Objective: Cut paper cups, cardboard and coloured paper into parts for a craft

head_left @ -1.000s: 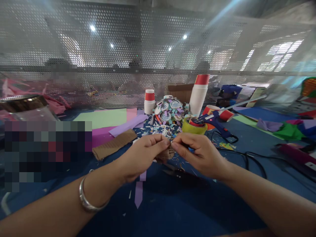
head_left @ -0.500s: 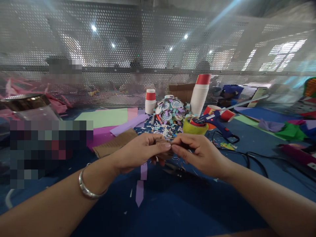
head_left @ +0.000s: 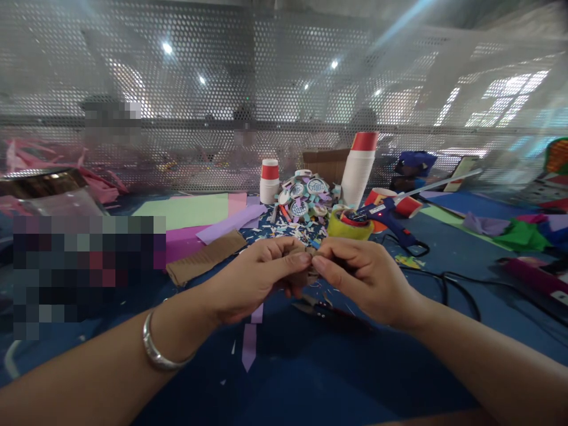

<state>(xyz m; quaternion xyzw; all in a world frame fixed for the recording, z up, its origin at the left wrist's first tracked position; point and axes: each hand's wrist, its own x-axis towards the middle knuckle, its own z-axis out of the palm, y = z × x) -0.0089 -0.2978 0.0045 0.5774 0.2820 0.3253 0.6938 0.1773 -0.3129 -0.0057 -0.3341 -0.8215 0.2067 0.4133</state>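
My left hand (head_left: 268,272) pinches a small brown piece, which looks like cardboard (head_left: 312,272), between thumb and fingers. On the other side of it, my right hand (head_left: 355,275) grips its edge with thumb and forefinger. The fingertips nearly meet, and much of the piece is hidden behind them. Below the hands a pair of dark-handled scissors (head_left: 331,312) lies on the blue table (head_left: 284,378). A purple paper strip with a pointed end (head_left: 249,349) lies under my left wrist. Behind my left hand rests a torn strip of corrugated cardboard (head_left: 206,257).
Beyond the hands are paper scraps (head_left: 290,234), a pile of decorated discs (head_left: 304,195) and stacked paper cups (head_left: 357,171). A blue glue gun (head_left: 384,213) rests on a yellow tape roll (head_left: 350,228). A black cable (head_left: 448,290) crosses the right side. A perforated metal screen (head_left: 284,77) stands behind.
My fingers have shifted slightly around the brown piece, and both hands still hold it. The whole view has drifted a little; the things on the table stay where they were.
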